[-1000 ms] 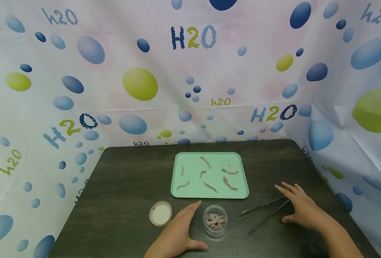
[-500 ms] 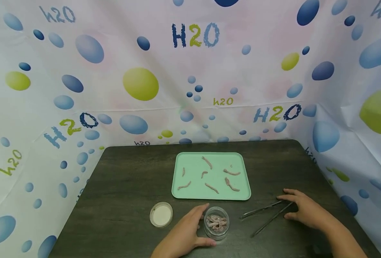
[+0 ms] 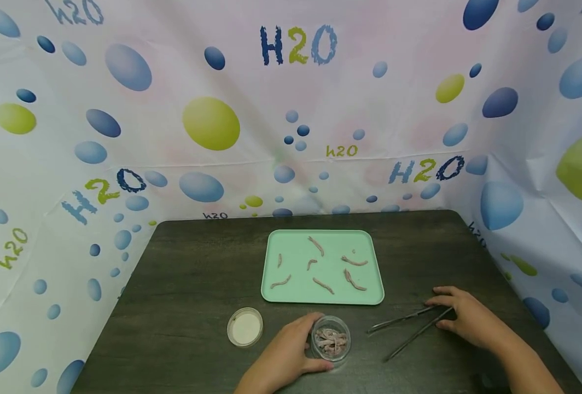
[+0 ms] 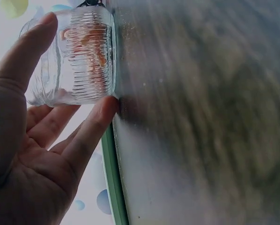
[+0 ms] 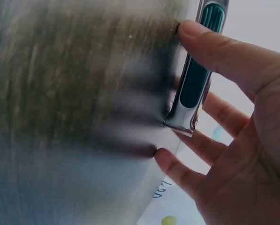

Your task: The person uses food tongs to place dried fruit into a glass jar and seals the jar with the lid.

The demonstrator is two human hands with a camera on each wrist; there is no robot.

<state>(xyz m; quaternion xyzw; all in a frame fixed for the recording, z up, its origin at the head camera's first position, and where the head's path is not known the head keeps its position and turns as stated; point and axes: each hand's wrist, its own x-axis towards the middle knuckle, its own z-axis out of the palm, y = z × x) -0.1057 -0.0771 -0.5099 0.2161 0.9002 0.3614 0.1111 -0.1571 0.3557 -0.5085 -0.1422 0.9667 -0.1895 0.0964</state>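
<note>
My left hand (image 3: 283,353) curls round the left side of a small open glass jar (image 4: 88,56), thumb at the near side and fingers at the far side. Inside the jar lies a heap of pale pinkish strips (image 3: 331,341). At the right, my right hand (image 3: 468,317) is at the joined end of metal tongs (image 3: 409,345), which lie with their arms spread toward the jar. In the right wrist view the thumb rests along one side of the tongs' teal-inlaid handle (image 5: 196,84), with fingers beyond the other side.
Behind the jar lies a mint-green tray (image 3: 291,297) with several separate pinkish strips spread over it. A round lid (image 3: 244,327) is left of my left hand. The dark wooden table (image 3: 192,284) backs onto a printed sheet (image 3: 251,82).
My left hand has moved right and taken hold of the jar. The right hand has come down onto the end of the tongs. The tray, strips and lid stay put.
</note>
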